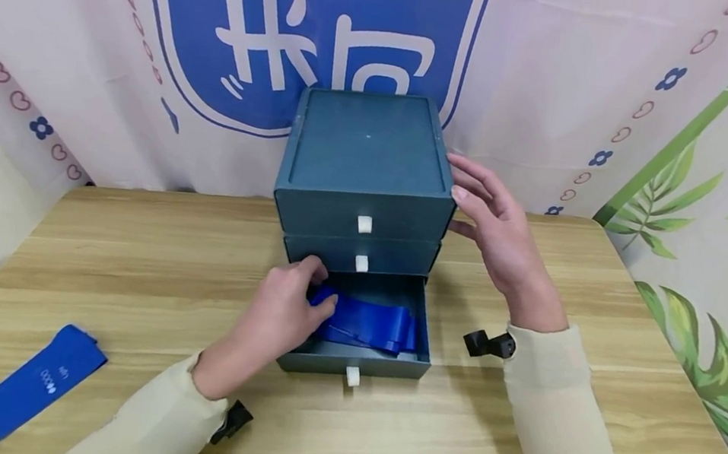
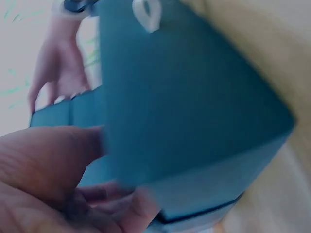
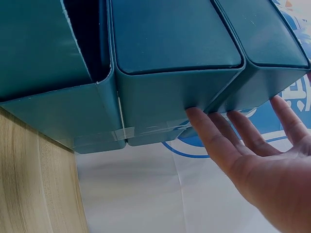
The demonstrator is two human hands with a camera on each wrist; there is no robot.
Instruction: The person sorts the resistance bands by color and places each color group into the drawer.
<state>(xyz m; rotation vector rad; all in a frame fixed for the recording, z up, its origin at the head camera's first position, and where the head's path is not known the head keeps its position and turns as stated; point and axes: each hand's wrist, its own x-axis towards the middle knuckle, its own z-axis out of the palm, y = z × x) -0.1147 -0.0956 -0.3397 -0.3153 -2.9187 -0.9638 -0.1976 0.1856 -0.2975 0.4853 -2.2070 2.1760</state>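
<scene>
A dark teal drawer cabinet (image 1: 374, 148) stands at the back of the table, its bottom drawer (image 1: 355, 368) pulled out. Flat blue bands (image 1: 368, 322) lie folded inside that drawer. My left hand (image 1: 280, 308) reaches over the drawer's left side, its bent fingers and thumb at the bands' left end. Whether it pinches a band is hidden; the left wrist view shows only thumb, fingers and teal drawer. Against the cabinet's right side rests my right hand (image 1: 497, 233), fingertips touching the wall with fingers extended (image 3: 214, 133), as the right wrist view shows.
Another blue band (image 1: 25, 389), printed with small white marks, lies on the wooden table (image 1: 194, 258) at the left. White pull tabs (image 1: 364, 224) mark the drawer fronts. A printed curtain (image 1: 537, 66) hangs close behind the cabinet. Black wrist mounts (image 1: 490, 344) stick out from the sleeves.
</scene>
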